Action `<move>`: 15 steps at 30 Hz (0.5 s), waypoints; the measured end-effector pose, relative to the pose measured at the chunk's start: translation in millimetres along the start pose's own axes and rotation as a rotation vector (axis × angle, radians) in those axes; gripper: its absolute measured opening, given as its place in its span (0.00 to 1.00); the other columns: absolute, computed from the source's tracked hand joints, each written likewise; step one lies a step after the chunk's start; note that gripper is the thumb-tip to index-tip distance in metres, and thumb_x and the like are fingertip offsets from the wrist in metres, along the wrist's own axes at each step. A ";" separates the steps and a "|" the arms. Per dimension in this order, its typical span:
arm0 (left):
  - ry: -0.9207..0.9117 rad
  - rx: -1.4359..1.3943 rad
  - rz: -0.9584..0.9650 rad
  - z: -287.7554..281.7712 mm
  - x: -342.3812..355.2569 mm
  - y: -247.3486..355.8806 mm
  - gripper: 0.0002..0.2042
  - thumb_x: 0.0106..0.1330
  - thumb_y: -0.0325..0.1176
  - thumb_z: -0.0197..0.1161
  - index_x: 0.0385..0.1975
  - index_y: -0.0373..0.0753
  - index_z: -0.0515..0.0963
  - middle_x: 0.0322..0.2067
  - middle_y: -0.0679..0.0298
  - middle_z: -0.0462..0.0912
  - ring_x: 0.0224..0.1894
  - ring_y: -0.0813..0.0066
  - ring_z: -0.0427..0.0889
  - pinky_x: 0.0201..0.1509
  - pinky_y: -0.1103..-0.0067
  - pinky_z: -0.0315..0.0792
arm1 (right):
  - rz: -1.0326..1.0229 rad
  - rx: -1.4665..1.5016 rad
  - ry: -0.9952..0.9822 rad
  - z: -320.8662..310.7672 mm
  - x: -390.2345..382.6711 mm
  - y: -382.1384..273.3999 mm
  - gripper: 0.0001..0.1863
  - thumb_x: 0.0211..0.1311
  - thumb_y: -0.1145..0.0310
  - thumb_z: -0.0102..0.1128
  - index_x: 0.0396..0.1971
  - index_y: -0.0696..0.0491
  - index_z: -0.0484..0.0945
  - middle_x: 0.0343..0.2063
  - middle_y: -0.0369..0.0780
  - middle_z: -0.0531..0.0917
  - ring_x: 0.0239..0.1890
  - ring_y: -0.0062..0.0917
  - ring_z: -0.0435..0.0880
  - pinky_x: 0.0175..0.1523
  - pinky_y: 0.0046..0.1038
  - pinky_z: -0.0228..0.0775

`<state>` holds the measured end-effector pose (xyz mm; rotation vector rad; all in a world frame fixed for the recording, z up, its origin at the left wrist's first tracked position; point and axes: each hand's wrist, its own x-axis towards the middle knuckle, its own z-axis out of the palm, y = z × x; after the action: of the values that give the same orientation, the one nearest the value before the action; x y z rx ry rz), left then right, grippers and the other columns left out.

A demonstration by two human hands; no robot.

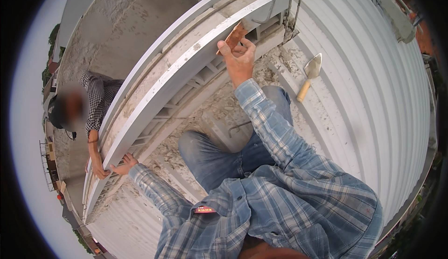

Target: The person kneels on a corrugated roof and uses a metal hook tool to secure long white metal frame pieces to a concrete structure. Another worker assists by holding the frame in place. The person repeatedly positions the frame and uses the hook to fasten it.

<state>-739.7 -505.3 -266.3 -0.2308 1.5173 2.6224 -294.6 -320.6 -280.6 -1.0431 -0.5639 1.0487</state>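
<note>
Rust-brown flat tool (234,37), seemingly a small float or board scrap, sits clamped in the right hand (239,59), thumb and fingers closed around its lower end while its upper end lies against the long pale beam (186,70). That beam runs diagonally from above the right hand down to the left hand (125,164), which rests flat with fingers spread on its lower end, gripping nothing. Just beside the left hand, another person's hand (99,169) touches the same beam end from the far side; that person wears a checked shirt (98,95). Right of the right hand, well apart, a trowel (310,74) with a wooden handle lies on the corrugated metal roof (373,119).
</note>
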 end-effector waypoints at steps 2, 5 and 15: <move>0.069 0.268 0.215 -14.1 -33.4 -20.0 0.34 0.62 0.49 0.60 0.61 0.31 0.61 0.52 0.48 0.72 0.53 0.55 0.73 0.57 0.63 0.68 | 0.031 -0.039 0.018 3.2 -1.0 3.9 0.49 0.46 0.49 0.77 0.58 0.63 0.57 0.42 0.44 0.71 0.39 0.27 0.80 0.40 0.26 0.79; -0.329 0.484 0.558 4.1 -150.8 -59.3 0.25 0.64 0.37 0.62 0.58 0.34 0.66 0.47 0.55 0.75 0.47 0.64 0.75 0.56 0.70 0.69 | 0.046 -0.107 0.077 1.0 9.2 -3.4 0.49 0.46 0.48 0.77 0.56 0.63 0.59 0.41 0.43 0.72 0.38 0.26 0.80 0.38 0.24 0.78; -1.676 0.694 1.163 184.5 -392.6 -92.8 0.18 0.47 0.28 0.70 0.41 0.41 0.77 0.43 0.60 0.75 0.50 0.59 0.72 0.54 0.66 0.68 | 0.049 -0.100 0.047 2.7 14.4 -14.2 0.36 0.53 0.60 0.74 0.52 0.61 0.61 0.36 0.41 0.77 0.38 0.24 0.79 0.40 0.24 0.74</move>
<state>-353.1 -304.3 -183.2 2.5692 1.5337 1.0937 -284.6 -308.1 -268.0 -1.1718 -0.5593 1.0445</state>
